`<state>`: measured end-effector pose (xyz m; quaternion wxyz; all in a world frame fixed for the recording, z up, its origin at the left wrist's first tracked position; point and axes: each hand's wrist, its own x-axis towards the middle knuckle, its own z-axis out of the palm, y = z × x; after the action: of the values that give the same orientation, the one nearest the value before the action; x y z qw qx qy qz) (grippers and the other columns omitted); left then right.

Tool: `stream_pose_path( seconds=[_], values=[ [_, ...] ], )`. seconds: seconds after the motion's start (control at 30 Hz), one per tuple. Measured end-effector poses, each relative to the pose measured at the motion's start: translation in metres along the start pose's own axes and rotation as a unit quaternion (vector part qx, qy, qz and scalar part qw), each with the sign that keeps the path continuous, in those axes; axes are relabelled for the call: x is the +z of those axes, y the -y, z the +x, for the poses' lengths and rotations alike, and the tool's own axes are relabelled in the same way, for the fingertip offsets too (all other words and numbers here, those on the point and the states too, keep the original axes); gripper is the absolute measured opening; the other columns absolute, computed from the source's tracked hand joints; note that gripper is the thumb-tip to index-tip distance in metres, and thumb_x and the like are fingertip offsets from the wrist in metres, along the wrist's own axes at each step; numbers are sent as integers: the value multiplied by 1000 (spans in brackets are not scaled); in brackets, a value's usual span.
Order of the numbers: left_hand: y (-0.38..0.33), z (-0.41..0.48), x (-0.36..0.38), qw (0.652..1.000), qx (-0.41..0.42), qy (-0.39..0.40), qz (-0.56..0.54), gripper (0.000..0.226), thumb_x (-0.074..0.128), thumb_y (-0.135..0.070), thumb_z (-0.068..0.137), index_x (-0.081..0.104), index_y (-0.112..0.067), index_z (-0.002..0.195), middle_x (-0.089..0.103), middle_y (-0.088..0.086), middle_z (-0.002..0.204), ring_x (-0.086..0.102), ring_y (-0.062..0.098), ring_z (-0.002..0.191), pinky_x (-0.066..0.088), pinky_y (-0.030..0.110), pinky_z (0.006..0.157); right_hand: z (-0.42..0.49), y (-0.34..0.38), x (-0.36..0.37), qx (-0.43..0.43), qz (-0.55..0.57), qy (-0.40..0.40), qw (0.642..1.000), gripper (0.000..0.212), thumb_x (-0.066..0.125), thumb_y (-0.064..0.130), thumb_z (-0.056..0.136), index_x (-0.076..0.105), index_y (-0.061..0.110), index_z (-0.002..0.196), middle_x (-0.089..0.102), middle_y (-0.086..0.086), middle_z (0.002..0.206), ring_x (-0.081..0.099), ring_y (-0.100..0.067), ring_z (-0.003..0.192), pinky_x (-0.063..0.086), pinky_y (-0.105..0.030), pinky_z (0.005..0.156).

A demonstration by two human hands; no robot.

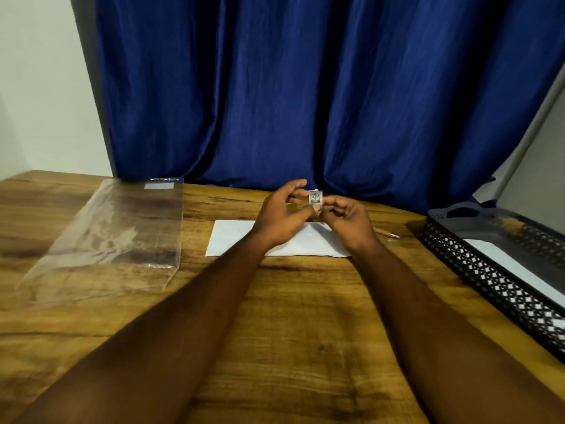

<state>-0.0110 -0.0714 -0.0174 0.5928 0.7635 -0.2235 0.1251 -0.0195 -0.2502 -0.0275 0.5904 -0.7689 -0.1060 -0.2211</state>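
Two hands up, meeting at one small stamp (pixel 315 198). The left hand (pixel 282 211) and right hand (pixel 347 217) both have curled fingers that converge on it.

- Stamp: held upright in the air between the fingertips of both hands, printed face toward the camera. Too small to read the print.
- Left fingers: curled in, tips at the stamp's left edge and lower corner, pinching it. The forefinger (pixel 301 182) arcs above the others, clear of the stamp.
- Right fingers: bunched and curled, thumb and forefinger tips against the stamp's right edge, pinching. The other right fingers are tucked under; cannot tell if they touch anything.
- Directly below the fingers: a white envelope (pixel 235 240) lies flat on the wooden table (pixel 290 301). The stamp is above it, not touching. Wrists and forearms cover the envelope's middle.
- Just right of the right fingers, lower: a pen (pixel 386 232) on the table, its tip pointing away from the hands.
- Well left of the left fingers: a clear plastic sleeve (pixel 116 237) lying flat, apart from the envelope.
- Well right of the right fingers: a black perforated tray (pixel 489 270) at the table edge, with a white sheet (pixel 513 264) inside.
- Beyond the fingertips: a blue curtain (pixel 305 87) hangs down to the table's far edge.
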Motion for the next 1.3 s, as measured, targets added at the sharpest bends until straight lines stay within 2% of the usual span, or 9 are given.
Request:
stream_pose_path(
  seconds=[0.1, 0.27, 0.43, 0.57, 0.63, 0.73, 0.87, 1.1, 1.3],
  values=[
    [5, 2, -4, 1000, 26, 1, 0, 63, 87, -25, 83, 62, -20, 140, 75, -5, 111, 70, 10, 102, 56, 24, 93, 0, 1, 2, 16, 24, 8, 1000, 27, 77, -4, 87, 78, 6, 112, 81, -10, 107, 76, -34, 105, 58, -53, 102],
    [3, -1, -6, 998, 66, -4, 2, 51, 92, -22, 78, 71, -20, 125, 76, -8, 108, 70, 5, 97, 57, 20, 85, -6, 6, 4, 7, 6, 45, 999, 30, 70, -7, 92, 79, 12, 113, 82, -3, 108, 77, -20, 103, 59, -39, 101],
    [6, -2, -7, 993, 94, -10, 66, 51, 91, -12, 76, 70, -24, 121, 72, -10, 109, 66, 6, 93, 54, 16, 78, -1, 7, 2, 24, 32, 13, 999, 42, 59, -14, 88, 79, 21, 99, 81, -7, 104, 76, -27, 102, 60, -49, 99],
    [12, -2, -7, 988, 117, -15, 101, 55, 92, -7, 71, 71, -22, 119, 70, -4, 114, 66, 7, 99, 56, 21, 85, -4, 19, 1, -10, 12, -36, 999, 33, 61, -9, 94, 74, 12, 116, 76, -8, 111, 72, -18, 106, 60, -25, 88],
    [12, -3, -7, 987, 114, -18, 111, 53, 91, -6, 72, 72, -21, 118, 69, -3, 114, 64, -1, 98, 52, 12, 83, -6, 22, 1, -60, -53, -10, 997, 30, 70, 0, 93, 76, 13, 120, 77, -1, 112, 71, -11, 103, 56, -18, 87],
    [12, -2, -8, 985, 110, -31, 127, 49, 89, -5, 74, 72, -20, 118, 68, -5, 112, 61, -10, 95, 47, 5, 80, -8, 21, 3, -117, -152, 17, 981, 31, 79, 15, 90, 78, 19, 120, 77, 9, 112, 71, -7, 103, 57, -25, 92],
    [15, -1, -8, 983, 115, -43, 140, 49, 89, -4, 72, 74, -21, 117, 69, -5, 110, 65, 2, 96, 51, 12, 84, -9, 23, 4, -130, -198, -5, 972, 23, 80, 14, 89, 82, 20, 112, 78, 9, 104, 71, -4, 94, 59, -28, 88],
    [16, -2, -7, 980, 114, -47, 154, 53, 94, -9, 68, 73, -23, 115, 68, -5, 109, 66, 8, 97, 58, 26, 88, -12, 23, 5, -134, -196, 6, 971, 8, 75, 11, 93, 77, 18, 96, 75, 8, 92, 69, -11, 86, 59, -36, 82],
    [19, 0, -6, 981, 92, -47, 162, 43, 91, -31, 74, 71, -33, 111, 72, -14, 101, 69, 4, 90, 61, 36, 82, -14, 26, 9, -163, -181, 33, 969, 8, 62, 10, 99, 63, 16, 95, 66, -3, 97, 64, -21, 92, 56, -45, 84]
  ],
)
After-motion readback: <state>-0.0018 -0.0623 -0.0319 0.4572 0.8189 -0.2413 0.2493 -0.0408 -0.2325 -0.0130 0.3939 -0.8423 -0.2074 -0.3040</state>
